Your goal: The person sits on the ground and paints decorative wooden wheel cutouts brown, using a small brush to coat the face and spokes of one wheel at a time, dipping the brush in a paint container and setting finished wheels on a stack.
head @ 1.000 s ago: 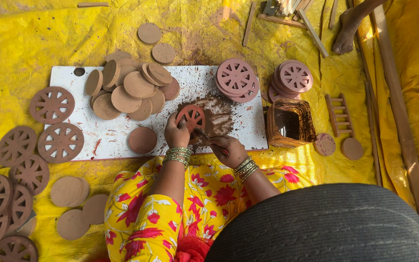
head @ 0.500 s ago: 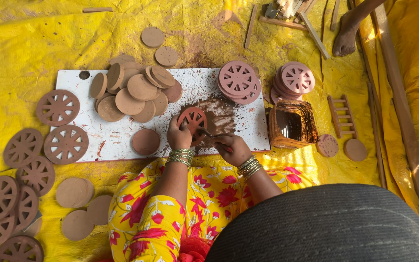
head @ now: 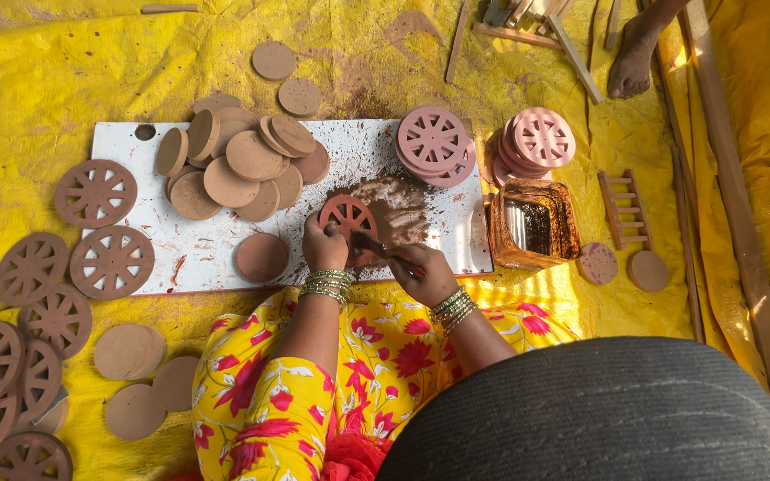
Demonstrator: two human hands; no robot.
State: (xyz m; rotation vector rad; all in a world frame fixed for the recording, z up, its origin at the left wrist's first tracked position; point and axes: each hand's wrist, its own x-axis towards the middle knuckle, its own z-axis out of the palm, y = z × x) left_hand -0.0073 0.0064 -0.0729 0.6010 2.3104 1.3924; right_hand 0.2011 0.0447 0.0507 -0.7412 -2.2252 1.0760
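Observation:
My left hand (head: pixel 323 246) grips the lower left edge of a reddish spoked clay wheel (head: pixel 348 214) that lies on a white board (head: pixel 180 258). My right hand (head: pixel 421 273) is shut on a thin brush-like tool (head: pixel 374 245) whose tip touches the wheel's lower right. Wet brown smears cover the board around the wheel. Both wrists carry bangles. A yellow flowered garment and a grey head cloth hide my lap.
A heap of plain clay discs (head: pixel 242 165) and two stacks of pink wheels (head: pixel 432 142) (head: pixel 541 138) sit at the board's far side. An orange tub of liquid (head: pixel 532 227) stands right of it. Brown wheels (head: pixel 95 191) lie left. Another person's foot (head: pixel 630 58) rests top right.
The view has drifted slightly right and down. My hands stay on the wheel, with the tool shifting a little along its edge.

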